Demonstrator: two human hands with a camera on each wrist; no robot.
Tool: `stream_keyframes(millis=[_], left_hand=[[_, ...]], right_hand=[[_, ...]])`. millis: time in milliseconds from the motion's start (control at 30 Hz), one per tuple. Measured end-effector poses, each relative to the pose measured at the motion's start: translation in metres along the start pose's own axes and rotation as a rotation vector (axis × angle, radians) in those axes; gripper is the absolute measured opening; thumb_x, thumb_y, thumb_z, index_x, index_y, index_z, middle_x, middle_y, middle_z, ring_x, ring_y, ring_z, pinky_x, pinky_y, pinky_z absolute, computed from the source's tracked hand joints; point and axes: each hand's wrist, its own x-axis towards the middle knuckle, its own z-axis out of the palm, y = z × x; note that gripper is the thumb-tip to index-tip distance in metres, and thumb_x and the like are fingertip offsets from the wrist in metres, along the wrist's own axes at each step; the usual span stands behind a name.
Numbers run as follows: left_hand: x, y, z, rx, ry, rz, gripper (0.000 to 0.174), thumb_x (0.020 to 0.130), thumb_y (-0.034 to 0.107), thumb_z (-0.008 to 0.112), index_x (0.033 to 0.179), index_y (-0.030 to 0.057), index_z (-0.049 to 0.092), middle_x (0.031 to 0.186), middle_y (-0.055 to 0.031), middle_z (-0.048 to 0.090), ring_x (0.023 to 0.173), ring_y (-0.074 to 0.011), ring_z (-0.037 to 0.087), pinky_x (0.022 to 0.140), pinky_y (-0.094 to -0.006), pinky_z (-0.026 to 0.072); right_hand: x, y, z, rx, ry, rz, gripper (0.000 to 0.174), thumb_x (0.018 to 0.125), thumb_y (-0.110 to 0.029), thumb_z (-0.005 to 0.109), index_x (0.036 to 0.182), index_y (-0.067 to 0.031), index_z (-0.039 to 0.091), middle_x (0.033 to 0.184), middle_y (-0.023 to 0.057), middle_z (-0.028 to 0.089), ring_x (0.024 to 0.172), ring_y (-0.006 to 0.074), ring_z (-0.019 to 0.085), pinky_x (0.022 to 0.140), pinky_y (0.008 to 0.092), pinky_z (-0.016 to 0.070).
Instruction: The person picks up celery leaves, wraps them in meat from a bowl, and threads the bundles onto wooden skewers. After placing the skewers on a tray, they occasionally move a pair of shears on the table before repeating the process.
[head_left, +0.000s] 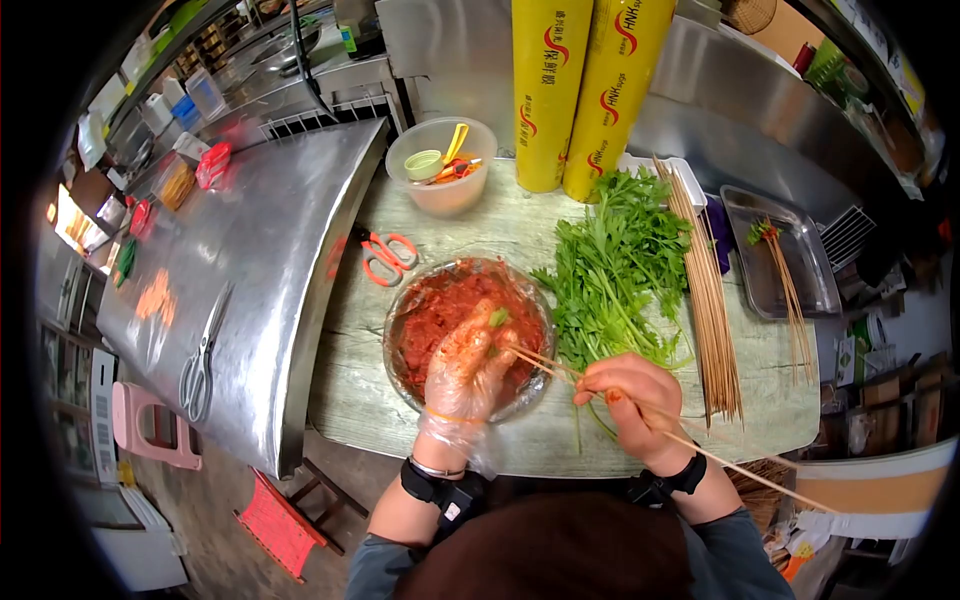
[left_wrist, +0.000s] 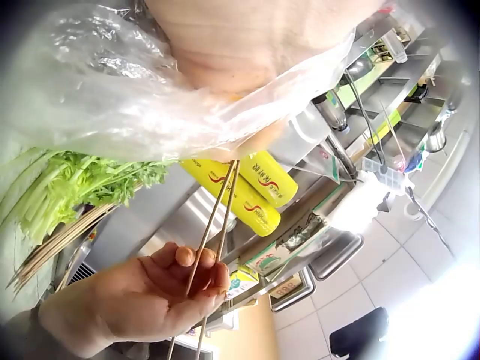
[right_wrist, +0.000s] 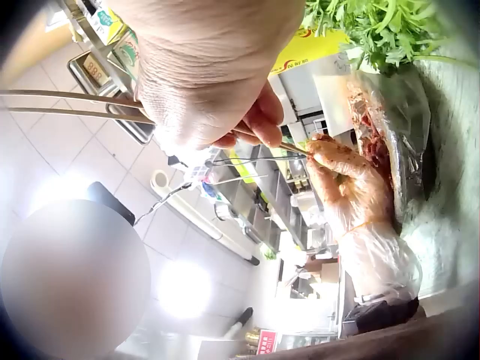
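My left hand [head_left: 462, 368], in a clear plastic glove with a band at the wrist, is over a bowl [head_left: 391, 372] of red seasoned meat [head_left: 418, 335]. Its fingers, smeared with red, pinch a small green leafy piece [head_left: 498, 317]. Bare, my right hand [head_left: 632, 398] grips two thin bamboo skewers [left_wrist: 214, 217], whose tips point at the left hand's fingers. In the right wrist view those tips meet the gloved left hand [right_wrist: 349, 176]; fingers hide the very ends. Just right of the bowl lies a heap of leafy green stalks [head_left: 620, 265].
Bare skewers [head_left: 705, 320] lie in a bundle right of the greens, near a metal tray [head_left: 740, 220]. Two yellow film rolls [head_left: 548, 100] stand behind. A plastic tub [head_left: 440, 200] and orange-handled scissors [head_left: 388, 262] are at the table's back left. A steel counter [head_left: 270, 230] adjoins the left side.
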Motion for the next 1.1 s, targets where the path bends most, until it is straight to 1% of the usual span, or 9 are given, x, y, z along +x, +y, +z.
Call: stream_keyframes(millis=[267, 367, 467, 567, 667, 767, 867, 967, 1100], left_hand=[[-0.001, -0.002, 0.001, 0.045, 0.01, 0.042, 0.035, 0.091, 0.004, 0.056, 0.125, -0.0007, 0.05, 0.112, -0.0146, 0.059, 0.095, -0.0245, 0.06, 0.08, -0.0298, 0.0571], [-0.001, -0.002, -0.003, 0.038, -0.028, 0.066, 0.035, 0.091, 0.004, 0.056, 0.125, -0.0006, 0.05, 0.113, -0.0146, 0.059, 0.096, -0.0242, 0.061, 0.081, -0.0299, 0.0572], [0.0, -0.004, -0.001, 0.097, 0.011, 0.107, 0.035, 0.091, 0.004, 0.056, 0.125, -0.0009, 0.05, 0.113, -0.0145, 0.059, 0.097, -0.0241, 0.061, 0.081, -0.0305, 0.057], [0.001, -0.003, -0.005, 0.044, 0.014, 0.091, 0.036, 0.091, 0.004, 0.056, 0.126, -0.0012, 0.05, 0.113, -0.0145, 0.059, 0.097, -0.0237, 0.061, 0.082, -0.0305, 0.0569], [0.002, -0.003, -0.004, 0.048, 0.055, 0.093, 0.036, 0.091, 0.004, 0.056, 0.126, -0.0018, 0.049, 0.113, -0.0143, 0.059, 0.098, -0.0239, 0.061, 0.082, -0.0307, 0.0566], [0.002, -0.004, -0.004, 0.038, 0.053, 0.123, 0.037, 0.091, 0.005, 0.056, 0.127, -0.0023, 0.048, 0.113, -0.0141, 0.059, 0.098, -0.0238, 0.06, 0.083, -0.0311, 0.0562], [0.002, -0.002, -0.002, 0.045, 0.086, 0.127, 0.036, 0.092, 0.005, 0.055, 0.127, -0.0025, 0.048, 0.113, -0.0138, 0.059, 0.097, -0.0236, 0.06, 0.084, -0.0314, 0.0559], [0.001, -0.002, -0.003, 0.031, 0.076, 0.113, 0.035, 0.092, 0.006, 0.054, 0.126, -0.0025, 0.048, 0.113, -0.0139, 0.059, 0.096, -0.0233, 0.06, 0.083, -0.0311, 0.0558], [0.001, -0.002, -0.004, 0.048, 0.075, 0.111, 0.035, 0.093, 0.006, 0.053, 0.126, -0.0024, 0.048, 0.113, -0.0138, 0.059, 0.096, -0.0231, 0.06, 0.082, -0.0304, 0.056]], right_hand=[[0.001, -0.003, 0.003, -0.039, 0.007, 0.014, 0.024, 0.096, -0.017, 0.046, 0.095, 0.0019, 0.062, 0.087, 0.0157, 0.062, 0.07, 0.0208, 0.065, 0.063, 0.0294, 0.0504], [0.002, 0.002, 0.008, -0.018, 0.033, -0.052, 0.018, 0.091, -0.011, 0.052, 0.093, 0.0034, 0.062, 0.082, 0.0149, 0.064, 0.068, 0.0233, 0.063, 0.062, 0.0302, 0.0513], [0.002, 0.008, 0.014, -0.007, 0.05, -0.055, 0.015, 0.09, -0.009, 0.053, 0.092, 0.003, 0.062, 0.081, 0.0145, 0.064, 0.069, 0.0246, 0.063, 0.062, 0.0305, 0.0515], [0.002, 0.01, 0.017, -0.108, 0.005, -0.091, 0.022, 0.094, -0.017, 0.049, 0.094, -0.0002, 0.062, 0.087, 0.015, 0.065, 0.071, 0.0226, 0.065, 0.065, 0.0303, 0.0517], [0.005, 0.015, 0.02, -0.182, -0.014, -0.182, 0.021, 0.093, -0.017, 0.05, 0.094, -0.0006, 0.062, 0.085, 0.014, 0.066, 0.071, 0.0246, 0.065, 0.065, 0.0311, 0.0527], [0.003, 0.022, 0.024, -0.143, 0.013, -0.197, 0.02, 0.093, -0.017, 0.05, 0.093, -0.0011, 0.063, 0.084, 0.0132, 0.067, 0.072, 0.0258, 0.065, 0.065, 0.0314, 0.0531], [0.004, 0.018, 0.019, -0.157, -0.004, -0.16, 0.019, 0.093, -0.016, 0.05, 0.093, -0.0009, 0.063, 0.085, 0.0133, 0.067, 0.072, 0.0253, 0.065, 0.064, 0.0315, 0.0533], [0.003, 0.017, 0.017, -0.127, -0.006, -0.133, 0.011, 0.084, -0.004, 0.055, 0.087, 0.0, 0.065, 0.087, 0.0152, 0.066, 0.075, 0.0274, 0.066, 0.063, 0.0317, 0.0532], [-0.001, 0.017, 0.019, -0.079, 0.019, -0.11, 0.013, 0.086, -0.005, 0.053, 0.09, 0.0001, 0.064, 0.086, 0.0147, 0.066, 0.075, 0.0269, 0.066, 0.064, 0.0318, 0.0534]])
